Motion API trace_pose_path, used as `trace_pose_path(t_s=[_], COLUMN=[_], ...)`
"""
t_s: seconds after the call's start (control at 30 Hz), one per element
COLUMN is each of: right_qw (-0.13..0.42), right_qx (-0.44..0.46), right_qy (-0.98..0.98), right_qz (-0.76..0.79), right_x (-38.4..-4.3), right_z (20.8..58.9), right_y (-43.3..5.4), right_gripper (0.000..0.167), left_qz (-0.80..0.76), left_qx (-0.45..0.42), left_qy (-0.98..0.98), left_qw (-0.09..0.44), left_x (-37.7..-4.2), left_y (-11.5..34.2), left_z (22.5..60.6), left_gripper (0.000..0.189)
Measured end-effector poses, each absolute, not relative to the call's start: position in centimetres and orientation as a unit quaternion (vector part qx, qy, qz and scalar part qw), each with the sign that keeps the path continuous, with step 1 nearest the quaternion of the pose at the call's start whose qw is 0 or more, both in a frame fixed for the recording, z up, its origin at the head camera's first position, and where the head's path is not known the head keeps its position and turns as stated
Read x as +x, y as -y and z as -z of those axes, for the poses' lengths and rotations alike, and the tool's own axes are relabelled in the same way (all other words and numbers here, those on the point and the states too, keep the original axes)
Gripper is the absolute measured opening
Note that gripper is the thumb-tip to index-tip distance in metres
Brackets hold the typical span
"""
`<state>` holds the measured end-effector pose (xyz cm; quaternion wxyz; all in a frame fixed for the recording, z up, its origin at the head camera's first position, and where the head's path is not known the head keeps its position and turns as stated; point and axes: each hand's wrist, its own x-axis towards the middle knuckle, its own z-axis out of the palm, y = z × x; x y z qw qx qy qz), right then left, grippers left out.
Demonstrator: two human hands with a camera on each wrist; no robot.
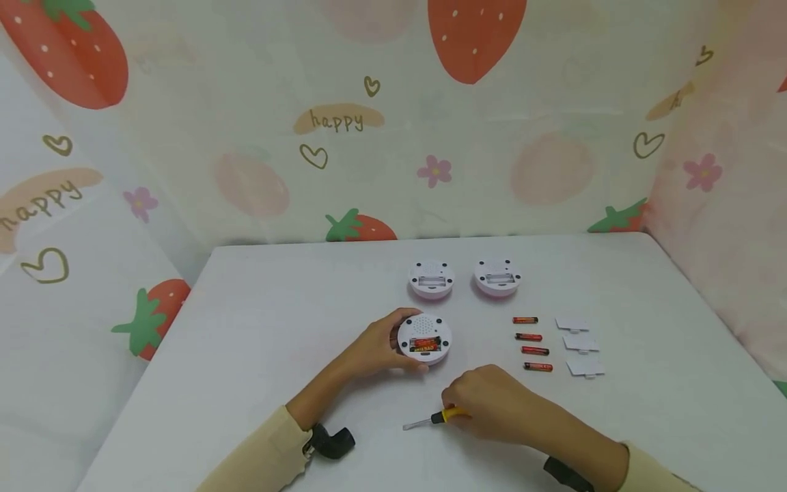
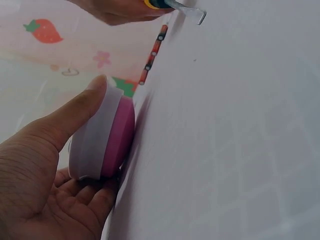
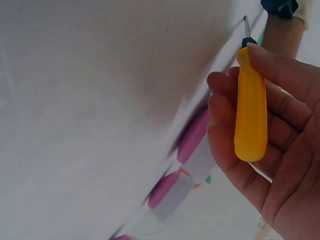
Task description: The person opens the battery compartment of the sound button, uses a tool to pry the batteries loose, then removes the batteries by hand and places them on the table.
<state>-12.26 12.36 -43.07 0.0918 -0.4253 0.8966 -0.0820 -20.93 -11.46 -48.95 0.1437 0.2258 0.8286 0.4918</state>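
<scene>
My left hand grips a round white-and-pink device by its side, thumb on the near edge and fingers behind it. Its white underside faces up, with small speaker holes, dark feet and an uncovered battery compartment holding red-and-black batteries. In the left wrist view the pink part of the device lies against the table. Close in front and to the right, my right hand holds a screwdriver by its yellow handle. The flat metal tip points left, low over the table.
Two similar devices, one at the back middle and another to its right, lie with uncovered compartments. Several red batteries form a column on the right, beside several white battery covers. Strawberry-patterned cloth hangs behind the white table.
</scene>
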Motion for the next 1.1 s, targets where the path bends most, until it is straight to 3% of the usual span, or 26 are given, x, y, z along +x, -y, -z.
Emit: trace_pose_path(t_s=[0.67,0.97,1.1], right_qw=[0.105,0.067,0.010], right_qx=[-0.423,-0.452,-0.420], right_qy=[-0.899,-0.884,-0.901], right_qz=[0.050,0.100,0.110], right_x=[-12.3,-14.2,-15.7], right_z=[43.6,42.1,41.0], right_y=[-10.8,-11.8,-12.3], right_gripper=[0.018,0.009,0.010], left_qz=[-0.481,-0.487,-0.488], left_qx=[0.235,0.233,0.235], left_qy=[-0.834,-0.830,-0.829], left_qw=[0.130,0.141,0.143], left_x=[-20.8,-20.8,-20.8], left_y=[11.6,11.6,11.5], left_z=[48.7,48.7,48.7], left_gripper=[0.093,0.092,0.092])
